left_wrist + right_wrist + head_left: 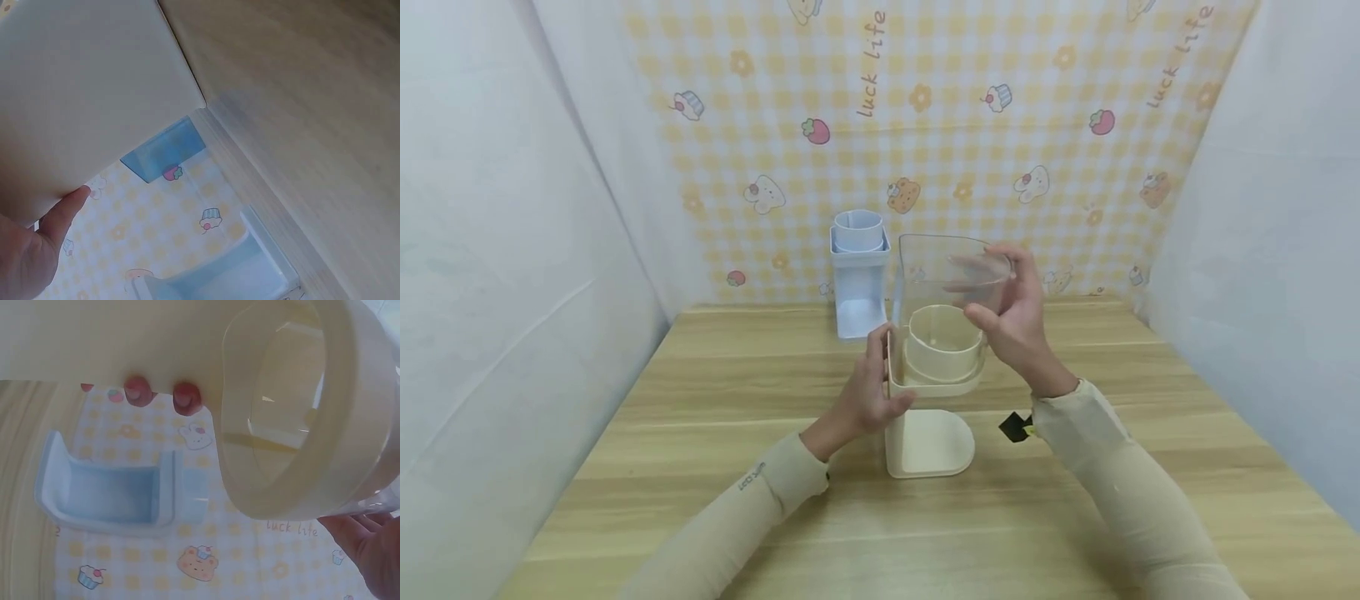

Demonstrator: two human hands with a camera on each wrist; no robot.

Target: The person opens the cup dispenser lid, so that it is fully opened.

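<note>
A cream stand [895, 442] with a flat rounded foot stands upright on the table. In its upper holder sits a clear, open-topped container [921, 257] around a short cream cylinder [943, 354]. My left hand [867, 390] grips the stand's left side below the holder, thumb at the front. In the right wrist view its fingertips [187, 399] wrap the back panel's edge. The right hand [1021, 321] holds the clear container near its upper right rim, with some fingers visible through the plastic. The left wrist view is largely filled by the stand's smooth cream panel [94, 81].
A similar pale blue stand [859, 304], with a round blue tube in its top, is farther back by the checked backdrop [775, 150]. White curtains [490, 250] hang at both sides of the wooden table [715, 392]. A small black piece [1015, 427] shows beside the right cuff.
</note>
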